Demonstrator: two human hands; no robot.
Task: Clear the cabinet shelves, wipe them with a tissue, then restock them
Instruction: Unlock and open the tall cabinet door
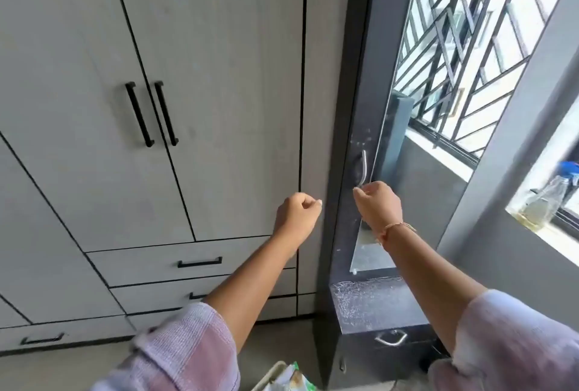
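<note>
A tall dark grey cabinet (347,108) stands between the pale wardrobe and the window, its mirrored door (372,246) closed. A curved silver handle (363,165) sits on the door's edge. My right hand (379,202) is raised to the handle's lower end, fingers curled around its tip. My left hand (297,210) hangs as a loose fist in front of the wardrobe's right edge, holding nothing. The cabinet shelves are hidden behind the door. No tissue is in view.
The pale wardrobe (219,108), labelled WS 14, has black bar handles (139,115) and drawers (191,262) below. A low dark drawer unit (379,306) sits under the mirror. A spray bottle (548,199) stands on the window sill. A packet in a basket (282,378) lies by my feet.
</note>
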